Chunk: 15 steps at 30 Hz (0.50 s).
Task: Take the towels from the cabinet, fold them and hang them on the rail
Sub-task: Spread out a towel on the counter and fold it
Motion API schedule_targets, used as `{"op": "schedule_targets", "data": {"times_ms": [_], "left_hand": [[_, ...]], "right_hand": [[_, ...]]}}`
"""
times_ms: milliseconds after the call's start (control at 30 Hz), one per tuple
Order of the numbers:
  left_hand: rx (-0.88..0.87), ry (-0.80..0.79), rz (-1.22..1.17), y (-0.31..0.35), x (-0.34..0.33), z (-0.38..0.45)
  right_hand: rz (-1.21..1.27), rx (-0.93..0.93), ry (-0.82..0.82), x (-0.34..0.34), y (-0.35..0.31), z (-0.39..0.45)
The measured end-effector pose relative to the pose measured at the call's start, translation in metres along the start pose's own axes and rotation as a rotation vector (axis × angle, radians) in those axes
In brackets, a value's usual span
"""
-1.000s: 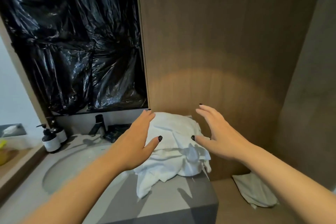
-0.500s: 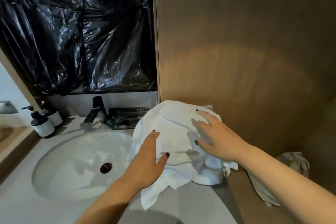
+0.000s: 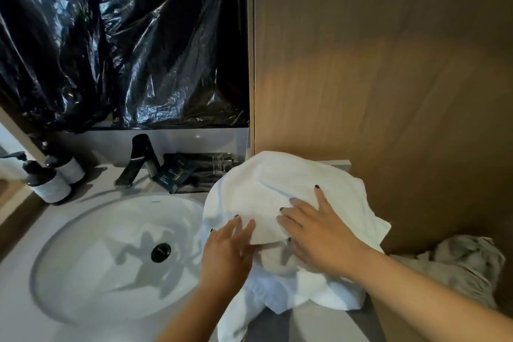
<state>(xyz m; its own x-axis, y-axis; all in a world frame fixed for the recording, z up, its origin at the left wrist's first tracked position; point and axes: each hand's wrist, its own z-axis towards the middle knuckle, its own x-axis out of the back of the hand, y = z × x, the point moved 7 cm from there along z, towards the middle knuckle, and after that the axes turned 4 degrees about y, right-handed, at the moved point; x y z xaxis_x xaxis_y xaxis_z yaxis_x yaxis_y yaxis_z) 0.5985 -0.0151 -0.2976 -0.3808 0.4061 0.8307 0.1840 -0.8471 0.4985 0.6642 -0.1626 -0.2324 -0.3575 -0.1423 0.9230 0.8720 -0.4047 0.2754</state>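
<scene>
Out of the cabinet already, by the look of it: a heap of white towels (image 3: 280,189) piled on the counter (image 3: 97,322), unfolded and bunched, with a loose tail spilling over the near edge below the wrists. Right hand (image 3: 319,233) laid flat on the top of the heap, fingers straight and spread, pressing the cloth, thumb tucked at a turned-over edge but not plainly pinching it. Left hand (image 3: 226,250) just beside it, toward the sink (image 3: 91,233), fingers straight and close together, tips resting on the same top layer; nothing gripped there either, as far as can be seen. Both hands near each other, not touching.

Beyond the fingertips, a wooden wall panel (image 3: 388,78); beyond the left hand, a dark tap (image 3: 138,159) and some dark packets (image 3: 191,172); further out on that side, two pump bottles (image 3: 52,178). Past the right forearm and lower, a greyish cloth (image 3: 460,264) lying crumpled, whether part of the job cannot be told. No rail in view.

Judged from this: fetching done, folding barely begun, probably smoothing or sorting out one towel from the pile. Left to do: separate each towel, fold it, then carry all to the rail and hang them.
</scene>
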Motion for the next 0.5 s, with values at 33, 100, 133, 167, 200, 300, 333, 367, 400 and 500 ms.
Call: {"op": "schedule_targets", "data": {"times_ms": [33,100,133,167,200,300,333,367,400,500], "left_hand": [[-0.025,0.045,0.000,0.001,0.006,0.004],[-0.010,0.105,-0.070,0.002,0.021,0.013],[0.037,0.100,-0.133,0.001,0.027,0.017],[0.089,0.088,-0.183,-0.003,0.031,0.021],[0.108,0.101,-0.216,-0.006,0.037,0.025],[0.080,0.130,-0.274,0.001,0.066,0.037],[0.038,0.169,-0.315,0.007,0.078,0.040],[-0.019,0.214,-0.344,0.015,0.093,0.044],[-0.070,0.249,-0.363,0.023,0.106,0.047],[-0.227,0.306,-0.405,0.048,0.144,0.049]], "right_hand": [[0.008,-0.012,0.036,0.004,0.002,0.002],[0.068,-0.080,0.099,0.013,0.010,0.007],[0.114,-0.136,0.115,0.018,0.016,0.010],[0.172,-0.192,0.111,0.024,0.023,0.013],[0.246,-0.247,0.075,0.029,0.029,0.016],[0.457,-0.367,-0.036,0.044,0.028,0.022],[0.497,-0.392,-0.075,0.047,0.021,0.024],[0.505,-0.411,-0.111,0.050,0.014,0.025],[0.484,-0.427,-0.124,0.054,0.009,0.026],[0.390,-0.510,-0.067,0.070,0.006,0.031]]}}
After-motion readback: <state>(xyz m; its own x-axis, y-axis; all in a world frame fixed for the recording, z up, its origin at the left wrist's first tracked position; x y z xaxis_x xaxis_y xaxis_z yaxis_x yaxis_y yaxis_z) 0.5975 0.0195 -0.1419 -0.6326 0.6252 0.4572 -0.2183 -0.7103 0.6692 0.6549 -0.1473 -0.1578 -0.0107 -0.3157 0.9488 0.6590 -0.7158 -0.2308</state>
